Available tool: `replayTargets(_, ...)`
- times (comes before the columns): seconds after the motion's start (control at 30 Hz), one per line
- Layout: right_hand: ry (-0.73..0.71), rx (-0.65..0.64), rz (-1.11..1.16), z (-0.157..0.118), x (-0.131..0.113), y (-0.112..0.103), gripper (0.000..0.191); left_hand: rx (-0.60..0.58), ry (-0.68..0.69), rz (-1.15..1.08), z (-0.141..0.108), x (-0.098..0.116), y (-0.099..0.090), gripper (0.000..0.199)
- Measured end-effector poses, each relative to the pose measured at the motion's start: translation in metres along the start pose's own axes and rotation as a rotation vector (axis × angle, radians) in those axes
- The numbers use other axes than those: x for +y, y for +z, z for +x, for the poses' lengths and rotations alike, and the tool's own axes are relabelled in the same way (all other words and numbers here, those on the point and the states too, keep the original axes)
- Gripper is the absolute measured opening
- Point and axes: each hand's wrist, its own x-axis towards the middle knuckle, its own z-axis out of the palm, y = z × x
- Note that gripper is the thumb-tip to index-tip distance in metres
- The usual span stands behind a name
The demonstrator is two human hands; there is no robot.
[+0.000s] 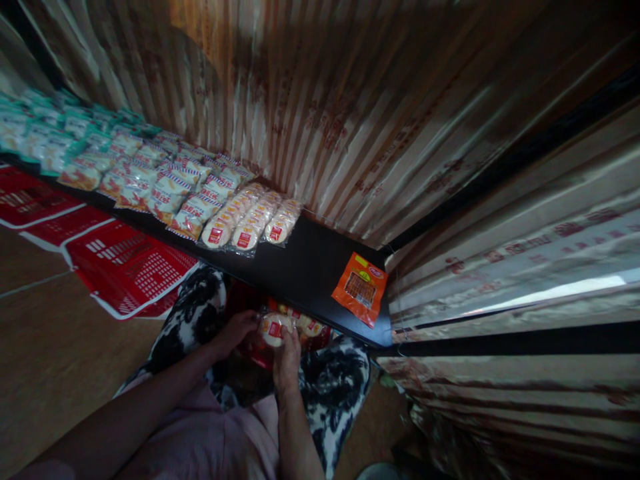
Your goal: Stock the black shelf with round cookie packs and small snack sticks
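On my feed the left hand (240,331) and right hand (288,357) pinch 1 round packet (273,329), apparently mid-pickup; next I'd lift clear of the black shelf (314,267).

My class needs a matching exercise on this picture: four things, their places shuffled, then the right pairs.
Things
1. Orange rectangular plastic packet
2. Teal-and-white plastic packets
3. White plastic packets with blue-striped edges
4. Single round pale disc in clear wrap

Places
A. Between the teal packets and rows of wrapped round discs
B. Between the left hand and right hand
C. Right end of the long black shelf
D. Far left on that shelf

Right pairs: 1-C; 2-D; 3-A; 4-B
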Motion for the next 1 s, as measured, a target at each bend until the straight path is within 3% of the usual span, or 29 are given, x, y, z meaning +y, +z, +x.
replayTargets(0.1,0.000,-0.034,-0.073,-0.002,-0.001,-0.002,0.047,-0.007,-0.003,-0.017,-0.004,0.005,0.001,0.027)
replayTargets(0.23,-0.018,-0.069,-0.162,-0.003,-0.002,-0.002,0.049,0.093,0.029,-0.065,-0.005,0.011,-0.001,0.030)
replayTargets(0.47,-0.090,-0.035,-0.273,-0.005,-0.002,-0.002,0.068,0.179,0.062,-0.115,-0.004,0.017,-0.007,0.030)
replayTargets(0.73,-0.049,-0.049,-0.281,-0.001,0.002,-0.002,0.054,0.193,0.145,-0.198,-0.001,0.017,-0.011,0.029)
replayTargets(1.0,-0.124,-0.059,-0.371,-0.002,0.001,-0.004,0.034,0.182,0.137,-0.173,-0.001,0.016,-0.015,0.034)
